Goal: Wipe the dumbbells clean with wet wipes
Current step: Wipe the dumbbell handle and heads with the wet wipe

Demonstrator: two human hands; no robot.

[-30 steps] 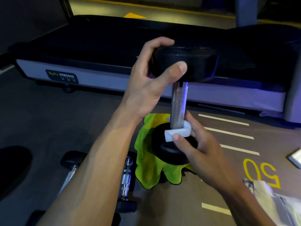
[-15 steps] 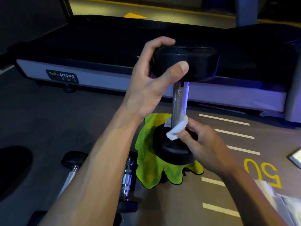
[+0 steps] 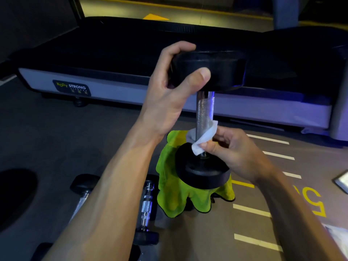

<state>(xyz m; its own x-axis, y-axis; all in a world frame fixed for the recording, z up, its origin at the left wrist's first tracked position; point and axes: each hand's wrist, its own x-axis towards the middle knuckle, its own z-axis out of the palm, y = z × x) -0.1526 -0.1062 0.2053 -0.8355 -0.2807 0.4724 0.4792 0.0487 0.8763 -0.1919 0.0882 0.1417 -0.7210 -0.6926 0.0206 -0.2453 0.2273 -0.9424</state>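
Note:
A black dumbbell (image 3: 205, 110) stands upright, its lower head on a lime-green cloth (image 3: 175, 196) on the floor. My left hand (image 3: 169, 95) grips the upper black head from the left side. A white wet wipe (image 3: 204, 137) is wrapped around the bottom of the knurled metal handle. My right hand (image 3: 235, 153) pinches the wipe against the handle just above the lower head.
Two more dumbbells (image 3: 146, 208) lie on the floor at lower left, partly hidden by my left forearm. A treadmill base (image 3: 113, 89) runs across behind. White packaging (image 3: 339, 236) lies at the lower right, a flat pale object (image 3: 342, 181) at the right edge.
My right hand has turned around the handle's base, and the wipe has shifted from a flat band to a twisted fold slightly higher on the bar. The left hand kept still.

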